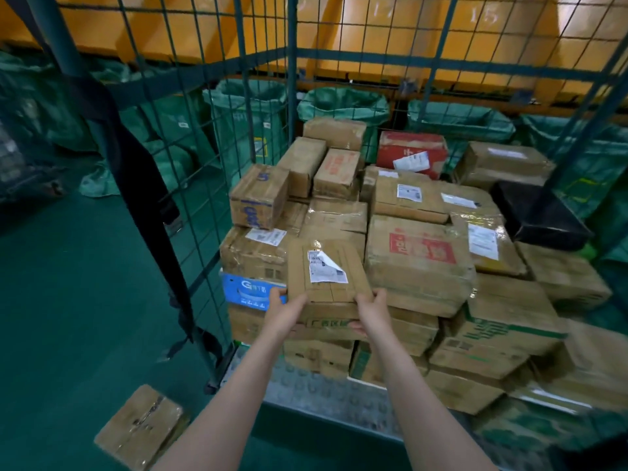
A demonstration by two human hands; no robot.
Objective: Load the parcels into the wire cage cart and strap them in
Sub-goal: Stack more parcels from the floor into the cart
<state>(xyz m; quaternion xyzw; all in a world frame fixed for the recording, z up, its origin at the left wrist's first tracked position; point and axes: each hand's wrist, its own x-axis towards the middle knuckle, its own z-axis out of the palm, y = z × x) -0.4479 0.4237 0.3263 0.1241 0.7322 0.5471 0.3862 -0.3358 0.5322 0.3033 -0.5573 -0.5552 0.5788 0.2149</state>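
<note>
Green warehouse floor is filling the left of the frame; green sacks and yellow chutes are lining the background behind the mesh.

Head view, the only one: the wire cage cart is taking up centre and right, already stacked high with parcels. The person is holding a flat parcel at centre frame, label up with one corner peeling. It is sitting at the front of the stack, between the blue carton on its left and the red-printed carton on its right. The left hand is gripping the near left corner, fingers wrapping the edge. The right hand is clamping the near right corner. Can't tell if the parcel is resting on the boxes below or is fully carried.

The black strap is hanging loose off the cage post, left of centre, not across the load. A floor parcel is lying at lower left, outside the cart.

Judgement: this is the placing step, loading is looking nearly done, and strapping is not begun.

Risks:
- The flat parcel is going onto an uneven top by the open front, so too much overhang on release could send it sliding out.
- A hard push could knock the small boxes behind it.
- The peeling label could tear off against a neighbour.
- The floor parcel is looking like a trip hazard.
</note>
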